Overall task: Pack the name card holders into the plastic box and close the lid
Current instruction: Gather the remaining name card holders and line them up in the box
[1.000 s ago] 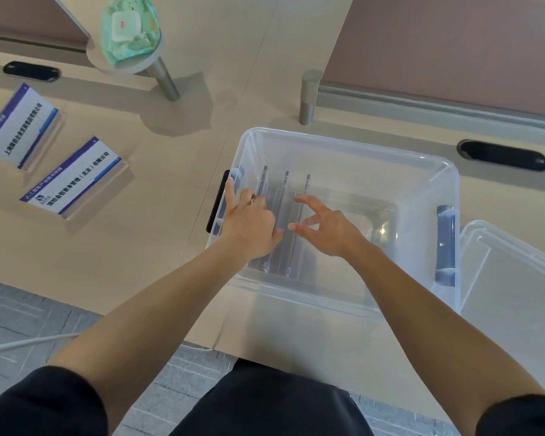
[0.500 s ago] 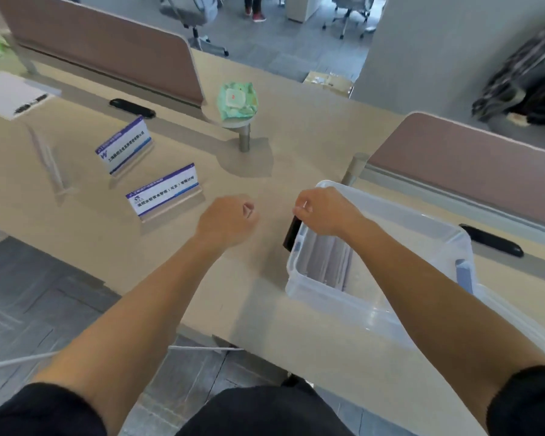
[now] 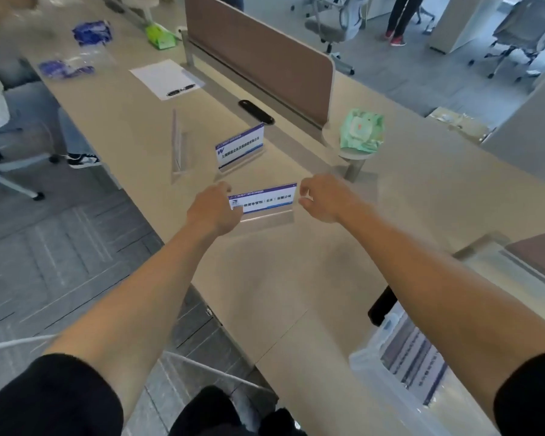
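A clear name card holder [image 3: 265, 201] with a white and purple card stands on the beige desk [image 3: 283, 272]. My left hand [image 3: 214, 209] covers its left end and my right hand [image 3: 324, 198] pinches its right edge. A second carded holder [image 3: 239, 146] stands just behind it. A clear holder without a card [image 3: 177, 146] stands edge-on further left. The open clear plastic box [image 3: 390, 366] sits at the lower right under my right forearm, with several holders inside it. Its lid is out of view.
A green wipes pack [image 3: 362, 130] rests on a small round stand behind my right hand. A brown divider panel [image 3: 265, 58], a black cable slot [image 3: 255, 111] and a paper sheet with a pen [image 3: 164, 78] lie further back. An office chair [image 3: 10, 152] stands left of the desk.
Both hands left the box and reached forward-left to the nearest carded holder, now closing on its two ends. My view swung left, so the box slid to the lower right.
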Tool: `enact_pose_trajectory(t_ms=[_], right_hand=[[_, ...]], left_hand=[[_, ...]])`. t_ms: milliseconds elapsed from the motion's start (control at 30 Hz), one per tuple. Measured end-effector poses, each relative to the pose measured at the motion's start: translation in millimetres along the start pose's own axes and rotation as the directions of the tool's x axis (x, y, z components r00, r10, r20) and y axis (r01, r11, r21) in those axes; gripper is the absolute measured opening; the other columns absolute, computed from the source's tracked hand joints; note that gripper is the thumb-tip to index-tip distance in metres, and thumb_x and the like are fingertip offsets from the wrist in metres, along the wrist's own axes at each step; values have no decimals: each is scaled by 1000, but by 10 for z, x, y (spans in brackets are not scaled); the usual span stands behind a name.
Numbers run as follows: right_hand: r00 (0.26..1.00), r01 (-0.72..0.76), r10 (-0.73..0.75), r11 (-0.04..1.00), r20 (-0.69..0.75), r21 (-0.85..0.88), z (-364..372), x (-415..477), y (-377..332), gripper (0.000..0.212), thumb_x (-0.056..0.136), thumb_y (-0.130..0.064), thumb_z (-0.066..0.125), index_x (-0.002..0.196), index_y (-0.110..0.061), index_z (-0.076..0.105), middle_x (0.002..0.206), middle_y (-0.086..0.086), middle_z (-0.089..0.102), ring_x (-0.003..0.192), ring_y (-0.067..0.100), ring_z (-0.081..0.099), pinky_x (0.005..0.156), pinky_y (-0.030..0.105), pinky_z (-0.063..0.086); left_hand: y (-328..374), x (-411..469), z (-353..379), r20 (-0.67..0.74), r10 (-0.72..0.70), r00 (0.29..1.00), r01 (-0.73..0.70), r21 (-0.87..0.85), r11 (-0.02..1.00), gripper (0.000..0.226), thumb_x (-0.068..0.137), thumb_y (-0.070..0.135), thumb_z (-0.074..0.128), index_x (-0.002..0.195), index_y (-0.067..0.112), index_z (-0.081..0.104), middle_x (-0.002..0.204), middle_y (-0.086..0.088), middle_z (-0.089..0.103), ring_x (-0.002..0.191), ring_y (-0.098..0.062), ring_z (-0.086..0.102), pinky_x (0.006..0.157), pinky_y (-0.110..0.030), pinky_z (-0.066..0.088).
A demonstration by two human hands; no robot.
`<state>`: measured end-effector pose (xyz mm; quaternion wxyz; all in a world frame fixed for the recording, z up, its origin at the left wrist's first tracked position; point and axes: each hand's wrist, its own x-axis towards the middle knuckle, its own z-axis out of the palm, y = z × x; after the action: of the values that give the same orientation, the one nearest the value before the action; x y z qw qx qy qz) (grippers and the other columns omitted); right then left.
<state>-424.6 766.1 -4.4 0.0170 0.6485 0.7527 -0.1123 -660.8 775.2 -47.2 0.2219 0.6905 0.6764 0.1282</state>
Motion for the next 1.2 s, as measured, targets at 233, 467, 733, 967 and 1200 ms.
enact_pose_trajectory(t_ms=[233,467,733,967,1200], right_hand=[[994,109,-101,977,52,-184,446,1018,-178,36,93,-34,58,127,-21,57,121,3,56,113,27,52,88,40,47],[971,58,10,958,237,-280,1016,1821,-200,35,94,-30,55,129,-23,55,126,2,57,120,25,51,92,38,42],[947,-25,94,975,306,-221,1092,1936,-148,12,92,-24,53,97,-28,63,102,2,65,94,29,63,69,31,38],[995,23,-4,979,98,-204,521,1288,50,22,94,-40,54,105,-26,68,103,0,70,100,27,64,85,36,46],[868,-149,236,963,-436,226,-128,-137,749,61,72,-59,78,121,-26,65,143,7,50,136,32,39,110,45,30]], left_hand=[[-292,701,298,44,34,998,-45,281,959,63,87,42,64,139,16,40,138,-9,45,123,-33,41,94,-42,41],[-433,1607,751,262,149,953,-242,372,896,53,84,41,66,131,23,51,123,-3,56,113,-27,51,81,-35,38],[-408,1758,763,393,142,909,-284,332,899,21,91,31,59,109,21,65,91,-4,54,83,-26,57,68,-31,40],[3,1225,394,281,306,910,-393,338,855,21,94,36,54,108,24,65,78,0,47,72,-24,51,62,-31,39],[1043,224,421,193,366,910,-396,151,906,28,93,40,49,103,21,67,83,-1,61,75,-24,57,60,-31,42]])
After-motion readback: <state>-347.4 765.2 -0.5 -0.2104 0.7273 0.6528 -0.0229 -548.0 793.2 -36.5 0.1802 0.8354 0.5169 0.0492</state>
